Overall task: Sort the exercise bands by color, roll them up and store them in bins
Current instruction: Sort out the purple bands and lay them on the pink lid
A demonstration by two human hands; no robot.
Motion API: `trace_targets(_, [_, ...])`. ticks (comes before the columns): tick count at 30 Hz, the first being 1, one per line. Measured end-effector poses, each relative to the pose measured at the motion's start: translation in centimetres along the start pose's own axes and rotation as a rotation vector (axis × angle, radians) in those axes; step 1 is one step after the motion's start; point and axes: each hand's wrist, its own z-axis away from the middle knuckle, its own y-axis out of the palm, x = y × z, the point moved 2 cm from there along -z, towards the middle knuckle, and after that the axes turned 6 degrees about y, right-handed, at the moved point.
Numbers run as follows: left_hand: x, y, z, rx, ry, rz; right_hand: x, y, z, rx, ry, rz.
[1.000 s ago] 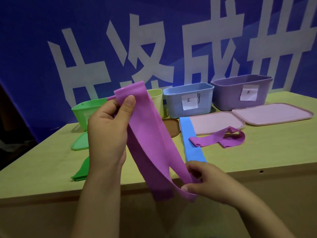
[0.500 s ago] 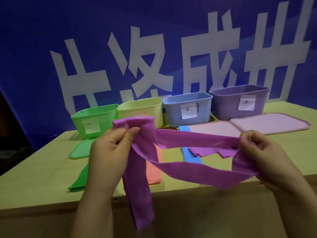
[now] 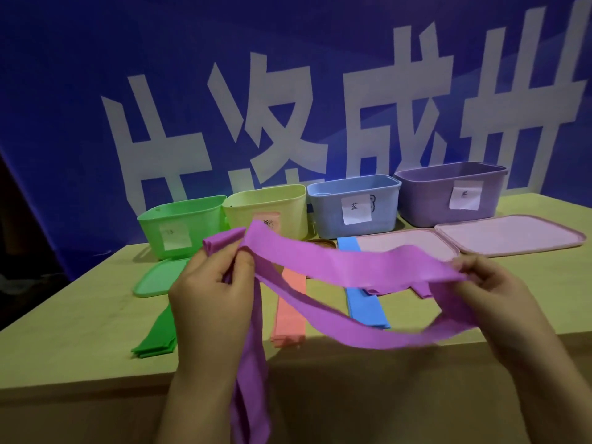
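Left hand: grip clamped on one end of the purple band, thumb and fingers pinching it where a short tail sticks up and a long tail hangs down past the table edge.
Right hand: grip clamped on the band's other end, fingers curled round the fold where the loop turns back.
Purple band: held in the air above the table's near edge, stretched between the hands as an upper and a lower strand; likely being pulled flat so it can be rolled evenly.
Second purple band: on the table, partly hidden behind the held one, near the pink lids.
Other bands: green band, orange band and blue band lie in separate strips, each roughly in front of a bin, so sorting by colour looks done.
Bins: green bin, yellow bin, blue bin and purple bin stand in a row at the back, lids off, labels facing the person.
Green lid: flat in front of its bin.
Stage: judged early; every band in view is still unrolled.
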Motion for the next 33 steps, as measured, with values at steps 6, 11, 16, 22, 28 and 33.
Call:
trace_targets(6, [-2.8, -0.6, 0.2, -0.076, -0.063, 0.312, 1.0, 0.5, 2.5, 0.723, 0.058, 0.719])
trace_targets(11, [-4.1, 0.2, 0.9, 0.048, -0.17, 0.495, 5.3, 5.9, 4.2, 0.552, -0.25, 0.32])
trace_targets(16, [-4.2, 0.3, 1.3, 0.226, -0.193, 0.545, 7.5, 9.3, 4.8, 0.357, -0.393, 0.071])
trace_targets(22, [-4.1, -0.2, 1.0, 0.305, -0.154, 0.599, 8.0, 9.8, 4.6, 0.324, -0.432, 0.144])
trace_targets(28, [-3.3, 0.6, 0.7, 0.435, -0.185, 0.783, 8.7, 9.0, 4.5, 0.375, -0.401, 0.017])
trace_targets(33, [-3.2, 1.3, 0.9, 0.391, -0.214, 0.861, 8.6, 9.4, 5.3, 0.362, -0.439, 0.065])
